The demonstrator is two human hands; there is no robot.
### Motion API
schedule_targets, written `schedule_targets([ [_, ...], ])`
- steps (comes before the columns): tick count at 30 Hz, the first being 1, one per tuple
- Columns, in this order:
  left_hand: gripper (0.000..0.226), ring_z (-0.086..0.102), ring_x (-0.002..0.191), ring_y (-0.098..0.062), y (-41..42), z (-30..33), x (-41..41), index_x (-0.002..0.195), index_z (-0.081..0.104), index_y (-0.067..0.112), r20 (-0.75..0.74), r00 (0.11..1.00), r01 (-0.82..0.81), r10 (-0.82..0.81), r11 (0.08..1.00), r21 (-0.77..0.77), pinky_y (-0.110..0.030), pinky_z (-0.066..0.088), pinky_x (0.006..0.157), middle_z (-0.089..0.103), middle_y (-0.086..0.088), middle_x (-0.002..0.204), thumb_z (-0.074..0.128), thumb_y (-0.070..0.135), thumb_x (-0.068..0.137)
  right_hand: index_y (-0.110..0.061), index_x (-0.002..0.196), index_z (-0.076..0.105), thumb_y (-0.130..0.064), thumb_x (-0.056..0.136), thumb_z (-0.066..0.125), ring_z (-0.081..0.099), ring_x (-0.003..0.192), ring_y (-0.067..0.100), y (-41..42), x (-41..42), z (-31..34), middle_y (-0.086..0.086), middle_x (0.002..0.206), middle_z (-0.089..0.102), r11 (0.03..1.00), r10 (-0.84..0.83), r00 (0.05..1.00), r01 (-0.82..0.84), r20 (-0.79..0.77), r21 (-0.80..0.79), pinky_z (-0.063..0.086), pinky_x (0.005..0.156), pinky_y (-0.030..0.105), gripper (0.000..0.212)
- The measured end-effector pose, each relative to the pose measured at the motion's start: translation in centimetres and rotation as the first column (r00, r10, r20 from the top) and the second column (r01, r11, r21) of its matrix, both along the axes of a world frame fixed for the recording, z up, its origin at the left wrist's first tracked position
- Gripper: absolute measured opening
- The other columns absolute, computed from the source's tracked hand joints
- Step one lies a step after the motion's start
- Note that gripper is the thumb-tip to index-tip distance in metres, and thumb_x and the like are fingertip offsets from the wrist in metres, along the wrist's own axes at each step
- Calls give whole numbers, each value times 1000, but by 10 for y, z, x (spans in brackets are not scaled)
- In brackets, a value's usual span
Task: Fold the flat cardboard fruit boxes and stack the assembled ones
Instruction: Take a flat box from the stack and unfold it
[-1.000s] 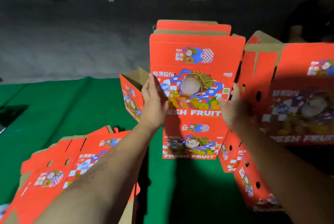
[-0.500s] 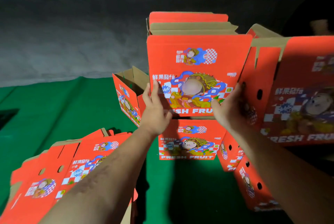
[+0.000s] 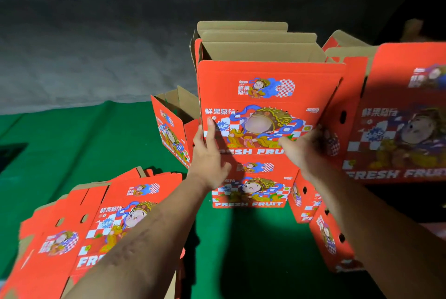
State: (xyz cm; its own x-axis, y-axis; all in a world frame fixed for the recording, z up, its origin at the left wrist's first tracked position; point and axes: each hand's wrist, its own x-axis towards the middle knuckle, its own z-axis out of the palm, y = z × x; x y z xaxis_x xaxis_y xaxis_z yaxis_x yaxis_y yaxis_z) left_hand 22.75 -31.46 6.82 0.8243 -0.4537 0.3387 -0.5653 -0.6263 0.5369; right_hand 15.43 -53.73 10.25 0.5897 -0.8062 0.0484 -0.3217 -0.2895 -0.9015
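cardboard box — glossy red, rectangular — both hands flanking.

Open red box upright atop stack

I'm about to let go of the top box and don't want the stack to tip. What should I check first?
1. Top box sits on lower box: cannot tell, hands hide the seam.
2. Left hand steadies its left edge: ok.
3. Right hand on its right edge: ok.
4. Top box upright: ok.
5. Neighbouring box clear of it: cannot tell.
6. Flat boxes within reach: ok.
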Motion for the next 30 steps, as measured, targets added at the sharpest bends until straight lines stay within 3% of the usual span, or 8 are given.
schedule_targets([
  [4, 104, 22, 146, -39, -11, -3, -32, 162, 19, 18, 90, 965, -226, 246, 955, -194, -50, 22, 121, 25, -30, 154, 76, 26, 75, -10, 162, 11, -20, 81, 78, 26, 151, 32, 28, -19, -8, 18, 164, 25, 993, -80, 991, 70, 106, 94, 22, 124, 41, 105],
  [9, 46, 41, 125, -26, -23, -16, -72, 129, 52, 21, 65, 962, -218, 264, 892, -395, -41, 33, 104, 43, -4, 129, 61, 35, 87, -23, 155, 23, -37, 67, 62, 34, 135, 32, 88, -51, -38, 14, 144, 32, 987, -71, 980, 42, 186, 155, 32, 115, 41, 97],
  [14, 28, 51, 121, -4, -9, -26, -82, 126, 58, 24, -26, 998, -58, 52, 840, -540, -26, 41, 105, 55, 7, 121, 56, 21, 99, -23, 150, 38, 0, 84, 62, 39, 136, 12, 122, -62, -49, -6, 135, 34, 926, 376, 883, -366, 280, -88, 31, 115, 26, 74],
  [17, 29, 52, 123, -3, 5, -28, -83, 128, 57, 25, -38, 998, -64, 52, 833, -550, -21, 40, 105, 56, 9, 123, 58, 20, 99, -25, 143, 43, -5, 80, 61, 41, 131, 8, 123, -59, -40, -10, 131, 36, 941, 315, 875, -237, 367, -242, 33, 112, 23, 69],
  [21, 30, 55, 118, -13, 20, -31, -82, 127, 59, 22, -4, 996, -79, 91, 835, -544, -39, 45, 105, 56, 5, 120, 62, 15, 98, -15, 137, 45, 2, 79, 67, 49, 123, 30, 118, -61, -41, 2, 128, 41, 973, 203, 883, -133, 424, -189, 41, 108, 54, 65],
  [26, 44, 51, 120, -22, 20, -24, -80, 130, 50, 17, 10, 976, -179, 216, 835, -521, -41, 41, 106, 49, 7, 124, 68, 22, 91, -16, 151, 32, -29, 83, 63, 46, 135, 26, 107, -67, -38, 1, 144, 49, 991, 105, 907, -61, 407, -121, 30, 121, 43, 76],
  [28, 47, 50, 122, -24, 18, -21, -66, 130, 51, 13, -26, 970, -228, 243, 863, -451, -39, 37, 106, 50, 4, 126, 72, 20, 87, -14, 153, 23, -38, 87, 66, 35, 142, 26, 96, -69, -28, 13, 154, 36, 943, 75, 900, 76, 430, -323, 15, 126, 28, 81],
  [30, 46, 48, 129, -29, 14, -18, -50, 131, 56, 12, -142, 964, -256, 225, 926, -276, -40, 31, 111, 52, -6, 135, 72, 22, 88, -7, 152, 25, -34, 85, 73, 29, 145, 33, 82, -65, -16, 26, 155, 32, 823, 134, 888, 147, 440, -548, 14, 126, 33, 87],
])
